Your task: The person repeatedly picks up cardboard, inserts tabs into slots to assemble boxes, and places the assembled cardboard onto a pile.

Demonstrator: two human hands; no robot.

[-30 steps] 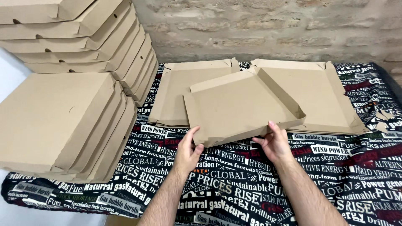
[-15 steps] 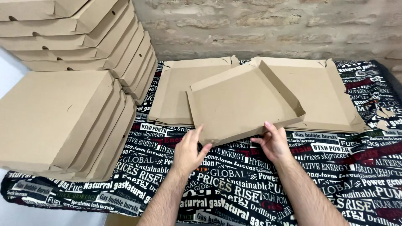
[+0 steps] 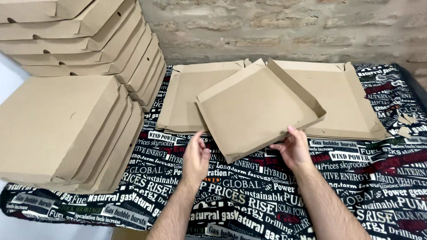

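A brown cardboard tray (image 3: 255,109) with folded-up rims is held tilted above the table, one corner pointing toward me. My right hand (image 3: 292,149) grips its near right edge, thumb on top. My left hand (image 3: 195,155) hangs just off the tray's near left edge with the fingers spread, not gripping it. Beneath the tray lie two piles of flat cardboard blanks, one at the left (image 3: 187,95) and one at the right (image 3: 351,102).
Several closed cardboard boxes (image 3: 66,124) are stacked at the left, with a taller leaning stack (image 3: 89,40) behind them. A black cloth with white and red print (image 3: 249,200) covers the table. A brick wall (image 3: 289,26) runs along the back.
The tray has turned clockwise and lifted a little. My left hand has come off its edge and opened, while my right hand has kept hold.
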